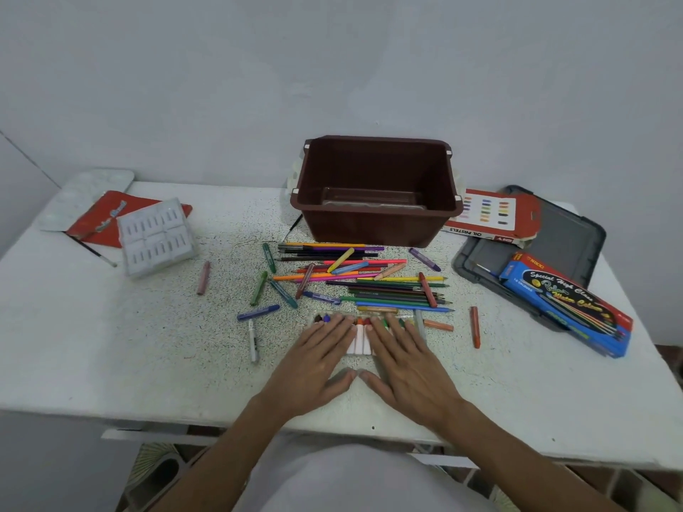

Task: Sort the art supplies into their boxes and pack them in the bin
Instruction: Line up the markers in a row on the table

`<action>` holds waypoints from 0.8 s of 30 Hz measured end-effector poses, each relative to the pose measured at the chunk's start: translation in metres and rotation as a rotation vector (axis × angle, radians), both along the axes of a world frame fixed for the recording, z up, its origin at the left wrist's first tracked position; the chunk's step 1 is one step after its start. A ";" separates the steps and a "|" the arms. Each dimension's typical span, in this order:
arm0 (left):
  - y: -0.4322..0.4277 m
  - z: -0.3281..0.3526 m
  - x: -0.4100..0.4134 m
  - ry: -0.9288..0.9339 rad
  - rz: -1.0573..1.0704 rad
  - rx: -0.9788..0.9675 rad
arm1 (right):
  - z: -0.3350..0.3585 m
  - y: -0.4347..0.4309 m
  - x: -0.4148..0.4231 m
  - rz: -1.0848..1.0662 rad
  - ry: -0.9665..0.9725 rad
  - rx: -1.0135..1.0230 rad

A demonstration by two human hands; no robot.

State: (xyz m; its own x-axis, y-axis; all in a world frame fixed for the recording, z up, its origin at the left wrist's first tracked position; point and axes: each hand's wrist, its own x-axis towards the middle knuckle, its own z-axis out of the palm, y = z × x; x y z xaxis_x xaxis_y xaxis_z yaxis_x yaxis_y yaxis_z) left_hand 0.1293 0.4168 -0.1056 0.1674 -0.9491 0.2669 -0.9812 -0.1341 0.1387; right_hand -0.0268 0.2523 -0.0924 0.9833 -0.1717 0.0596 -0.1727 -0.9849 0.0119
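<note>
White speckled tabletop (111, 345), viewed from the person's side. Far left: a pale moulded paint palette (85, 192) and a glossy red packet (107, 216). A clear ribbed plastic tray (157, 236) overlaps the packet, and a thin paintbrush (94, 250) lies just beside. Centre: left hand (318, 358) and right hand (403, 360) lie flat, palms down, fingers straight, thumbs nearly touching; neither grips anything. Their fingers rest on a clear pack of markers (360, 339), whose white barrels show between the two hands. Just beyond the fingertips sprawls a loose heap of coloured pencils, markers and crayons (369, 290). Behind it stands the brown plastic bin (373, 227), rectangular and open-topped. Right: a red oil pastels box (488, 212) lies on a dark grey lid (569, 230), and a blue water-colour pencil box (569, 308) lies across the lid's near edge.
</note>
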 end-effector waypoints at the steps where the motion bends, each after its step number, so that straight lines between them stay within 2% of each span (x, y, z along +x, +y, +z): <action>1: -0.001 0.000 -0.002 -0.013 0.004 0.025 | -0.001 0.000 -0.001 0.001 0.005 -0.005; 16: -0.002 -0.002 -0.007 0.043 0.030 0.039 | -0.008 0.002 -0.004 -0.018 -0.075 0.038; 24: -0.002 -0.004 -0.006 0.072 0.040 0.068 | -0.006 0.003 -0.007 -0.056 -0.053 0.046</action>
